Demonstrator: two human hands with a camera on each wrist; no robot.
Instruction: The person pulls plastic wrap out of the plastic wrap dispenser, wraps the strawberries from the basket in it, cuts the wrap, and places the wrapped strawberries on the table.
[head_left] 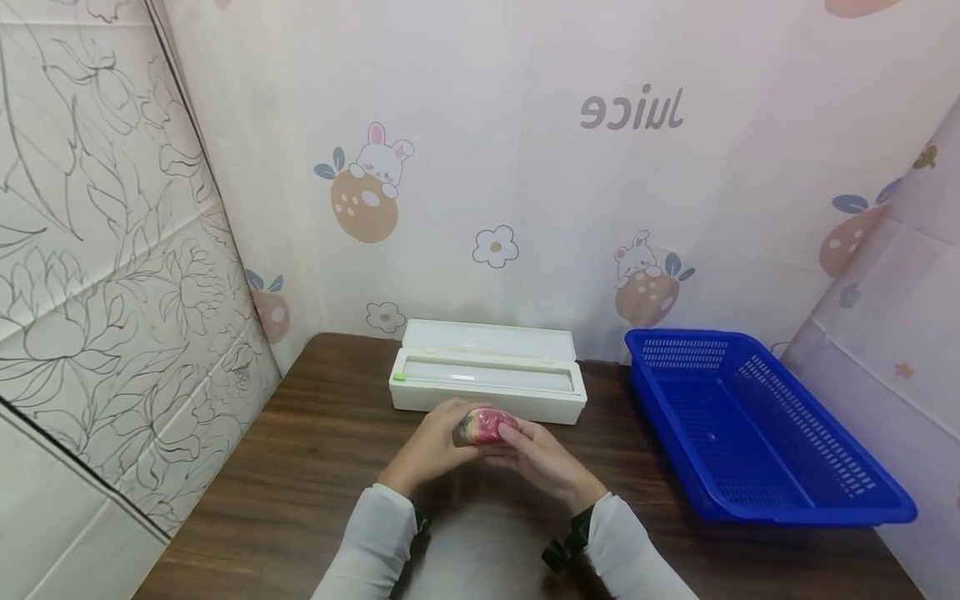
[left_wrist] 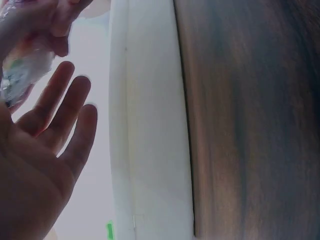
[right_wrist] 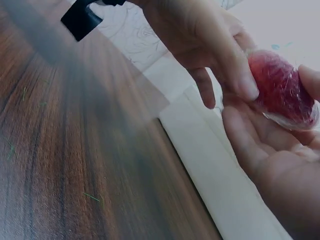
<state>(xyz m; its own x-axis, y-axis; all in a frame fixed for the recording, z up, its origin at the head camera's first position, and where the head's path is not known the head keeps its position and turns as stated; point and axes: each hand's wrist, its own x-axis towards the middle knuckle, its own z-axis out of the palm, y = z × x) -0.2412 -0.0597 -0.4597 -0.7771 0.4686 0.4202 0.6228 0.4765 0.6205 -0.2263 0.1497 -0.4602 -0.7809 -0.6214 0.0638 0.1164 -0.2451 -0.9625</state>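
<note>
A red fruit (head_left: pixel 489 426) with a pale yellow, greenish end, wrapped in clear cling film, is held between both hands above the table. My right hand (head_left: pixel 542 463) grips its red end, thumb on the near face and fingers beneath. At the yellowish end, my left hand (head_left: pixel 435 442) holds it between thumb and forefinger. In the left wrist view, the other three fingers (left_wrist: pixel 75 107) of that hand stretch out away from it. The wrap on the fruit (right_wrist: pixel 282 90) looks glossy and creased in the right wrist view. Fingers hide part of the fruit.
Just beyond my hands stands a white cling film box (head_left: pixel 487 403), lid (head_left: pixel 487 340) raised, with a roll inside and a green piece at its left end. A blue plastic basket (head_left: pixel 678 442) sits at the right. Patterned sheets line the back and sides of the wooden table (head_left: pixel 300 492).
</note>
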